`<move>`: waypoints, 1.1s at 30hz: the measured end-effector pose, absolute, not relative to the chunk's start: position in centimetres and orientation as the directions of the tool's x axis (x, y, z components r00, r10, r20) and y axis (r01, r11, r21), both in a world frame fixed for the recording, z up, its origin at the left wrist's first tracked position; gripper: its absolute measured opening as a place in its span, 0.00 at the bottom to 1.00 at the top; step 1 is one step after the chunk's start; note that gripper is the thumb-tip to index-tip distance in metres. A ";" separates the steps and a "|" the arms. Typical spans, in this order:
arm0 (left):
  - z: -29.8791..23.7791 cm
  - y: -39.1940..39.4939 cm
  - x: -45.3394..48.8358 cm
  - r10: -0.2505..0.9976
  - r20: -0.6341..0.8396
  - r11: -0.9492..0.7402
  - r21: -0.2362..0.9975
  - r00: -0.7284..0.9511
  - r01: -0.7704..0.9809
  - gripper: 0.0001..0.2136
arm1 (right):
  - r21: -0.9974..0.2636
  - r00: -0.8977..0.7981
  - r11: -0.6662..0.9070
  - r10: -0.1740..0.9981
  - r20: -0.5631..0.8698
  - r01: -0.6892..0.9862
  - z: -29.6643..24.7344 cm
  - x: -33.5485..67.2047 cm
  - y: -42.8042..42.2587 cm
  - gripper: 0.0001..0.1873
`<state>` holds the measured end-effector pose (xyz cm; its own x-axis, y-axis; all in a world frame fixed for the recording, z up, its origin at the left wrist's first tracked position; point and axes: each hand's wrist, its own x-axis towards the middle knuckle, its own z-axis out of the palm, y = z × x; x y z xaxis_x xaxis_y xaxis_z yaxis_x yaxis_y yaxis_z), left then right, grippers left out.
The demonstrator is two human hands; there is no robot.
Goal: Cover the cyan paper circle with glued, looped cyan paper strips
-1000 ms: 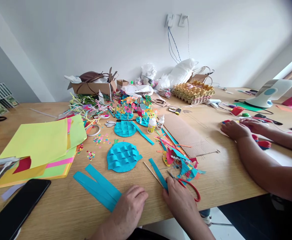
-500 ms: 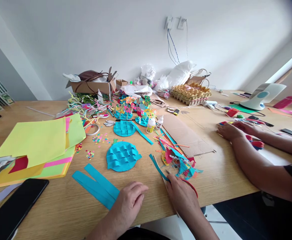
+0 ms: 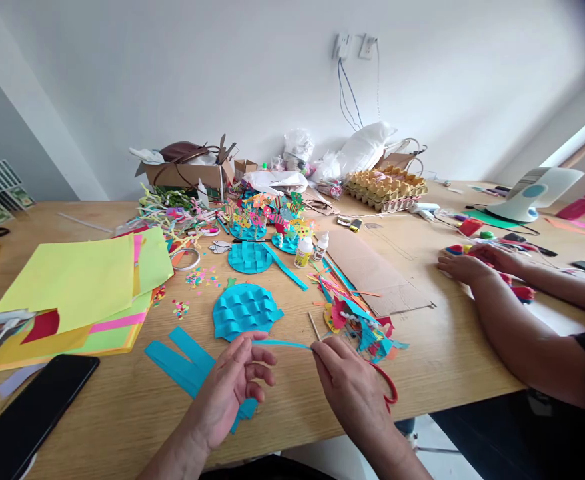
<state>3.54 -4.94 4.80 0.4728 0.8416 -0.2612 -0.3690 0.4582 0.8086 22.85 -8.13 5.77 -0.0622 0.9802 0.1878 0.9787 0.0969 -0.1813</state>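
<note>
With bare left hand and bare right hand, pinching a narrow turquoise paper strip.
Spans the gap between hands, near a round, loop-covered turquoise paper piece; probably light, limp, easily creased, best taken flat near either end.

This looks like a shared craft workroom: beyond the blue paper strip held between left hand and right hand, paper scraps, squeeze bottles and egg trays crowd a wooden table. Coloured paper sheets lie left of the grip; well right, a co-worker's hand rests at the same table.
</note>
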 end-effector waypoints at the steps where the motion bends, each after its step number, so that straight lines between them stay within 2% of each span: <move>1: 4.8 -5.0 3.3 0.838 -0.269 0.475 0.789 0.475 -0.389 0.17 | -0.175 -0.082 0.117 0.977 0.194 0.977 5.6 22.5 -8.0 0.12; 3: 4.8 -5.0 2.9 0.841 -0.277 0.478 0.783 0.465 -0.399 0.17 | -0.170 -0.119 0.159 0.968 0.221 0.973 5.2 21.9 -7.8 0.13; 7: 4.8 -4.9 2.6 0.886 -0.280 0.402 0.860 0.368 -0.313 0.12 | -0.223 -0.173 0.251 0.932 0.320 0.942 4.2 21.4 -7.1 0.12; 10: 4.6 -4.7 2.4 0.914 -0.272 0.347 0.909 0.302 -0.230 0.09 | -0.367 -0.117 0.272 0.913 0.392 0.890 3.6 21.5 -6.7 0.09; 12: 4.4 -4.6 2.2 0.935 -0.237 0.290 0.939 0.264 -0.184 0.08 | -0.515 0.011 0.213 0.918 0.397 0.831 3.3 21.9 -6.4 0.07; 14: 4.0 -4.5 1.8 0.956 -0.183 0.219 0.966 0.231 -0.140 0.07 | -0.665 0.154 0.097 0.939 0.308 0.741 3.3 22.4 -6.4 0.05; 16: 3.7 -4.5 1.3 0.967 -0.135 0.163 0.980 0.216 -0.115 0.06 | -0.801 0.211 -0.048 0.973 0.098 0.596 3.4 22.7 -6.6 0.06; 17: 3.5 -4.5 1.1 0.969 -0.116 0.143 0.983 0.217 -0.111 0.06 | -0.857 0.175 -0.125 0.984 -0.041 0.501 3.5 22.7 -6.9 0.09; 19: 3.5 -4.5 0.8 0.970 -0.088 0.116 0.987 0.227 -0.112 0.06 | -0.916 -0.008 -0.273 0.958 -0.288 0.293 3.7 22.2 -7.6 0.14; 20: 3.5 -4.5 0.8 0.969 -0.077 0.106 0.988 0.234 -0.116 0.06 | -0.923 -0.114 -0.332 0.927 -0.357 0.194 3.8 21.7 -7.9 0.17; 22: 3.8 -4.5 1.0 0.965 -0.062 0.096 0.988 0.256 -0.121 0.08 | -0.917 -0.245 -0.398 0.888 -0.389 0.011 4.0 20.7 -8.6 0.19; 24: 4.3 -4.5 1.3 0.956 -0.059 0.095 0.989 0.288 -0.114 0.09 | -0.881 -0.289 -0.432 0.883 -0.371 -0.190 4.1 19.7 -8.7 0.20; 28: 5.1 -4.3 1.9 0.912 -0.112 0.137 0.990 0.395 -0.038 0.12 | -0.721 -0.316 -0.434 0.899 -0.305 -0.540 4.0 18.5 -7.7 0.17; 30: 5.1 -4.1 1.9 0.900 -0.147 0.161 0.987 0.411 0.002 0.13 | -0.677 -0.262 -0.400 0.916 -0.302 -0.617 3.8 18.5 -7.0 0.15; 33: 4.9 -3.9 1.6 0.914 -0.176 0.172 0.984 0.367 0.045 0.13 | -0.699 -0.165 -0.354 0.931 -0.325 -0.621 3.5 19.1 -6.2 0.15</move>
